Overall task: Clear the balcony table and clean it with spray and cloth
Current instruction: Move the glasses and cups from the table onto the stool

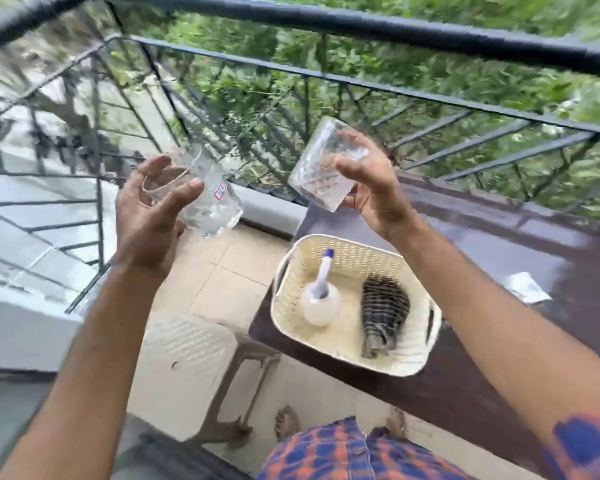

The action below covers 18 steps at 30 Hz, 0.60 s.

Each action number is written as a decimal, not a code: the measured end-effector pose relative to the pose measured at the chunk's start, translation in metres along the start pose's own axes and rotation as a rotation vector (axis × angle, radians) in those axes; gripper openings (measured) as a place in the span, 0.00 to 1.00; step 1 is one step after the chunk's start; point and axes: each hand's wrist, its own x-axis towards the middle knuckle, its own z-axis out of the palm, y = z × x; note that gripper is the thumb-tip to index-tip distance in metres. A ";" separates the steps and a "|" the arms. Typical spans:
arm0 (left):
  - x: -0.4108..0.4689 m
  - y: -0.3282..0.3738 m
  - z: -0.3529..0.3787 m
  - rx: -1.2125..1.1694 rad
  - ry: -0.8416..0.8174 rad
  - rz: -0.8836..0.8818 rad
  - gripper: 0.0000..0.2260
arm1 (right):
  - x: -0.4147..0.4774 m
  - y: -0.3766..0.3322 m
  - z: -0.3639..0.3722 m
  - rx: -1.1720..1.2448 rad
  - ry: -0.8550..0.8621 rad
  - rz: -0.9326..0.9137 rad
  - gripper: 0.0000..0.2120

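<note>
Step in hand: clearing. Two glasses are lifted off; nothing has been sprayed or wiped yet, by the look of it.

1. Left hand [146, 216]: fingers [184, 192] curled round a clear drinking glass with a small label [208, 202]. It is held in the air and tipped, mouth toward the person.
2. Right hand [371, 181]: fingers [352, 140] wrapped round a patterned glass tumbler [323, 168]. It is also raised and tilted, level with the left fingers and apart from the other glass.
3. Tabletop [499, 244]: dark brown, below and outward of the right fingers, along the railing [326, 26].
4. Cream plastic basket [347, 242]: on the tabletop's near end, under the right fingers. It holds a white spray bottle with a blue-tipped nozzle [317, 303], and beside that a striped cloth [381, 313], bunched up.
5. White scrap, paper or wrapper [525, 287]: on the tabletop, well out past the right fingers. Too blurred to name.
6. White plastic stool [184, 351]: on the floor, below the left fingers, just beside the table end.

Next move, as I judge it: both glasses need setting down somewhere off the tabletop. The stool is the nearest flat spot, and they should go down gently, being glass and held at a tilt. The scrap and basket then come off before bottle and cloth are taken up.
</note>
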 end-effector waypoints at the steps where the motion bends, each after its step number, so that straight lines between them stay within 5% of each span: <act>1: -0.004 -0.001 -0.030 -0.007 0.067 -0.002 0.27 | 0.010 0.004 0.028 -0.066 -0.059 0.000 0.37; 10: -0.078 -0.107 -0.221 0.095 0.587 -0.127 0.32 | 0.038 0.110 0.240 -0.936 -0.754 -0.283 0.53; 13: -0.099 -0.163 -0.239 0.147 0.705 -0.222 0.33 | 0.020 0.175 0.275 -1.093 -0.878 -0.186 0.53; 18: -0.148 -0.236 -0.240 0.312 0.781 -0.500 0.39 | -0.023 0.274 0.268 -1.208 -0.848 0.151 0.49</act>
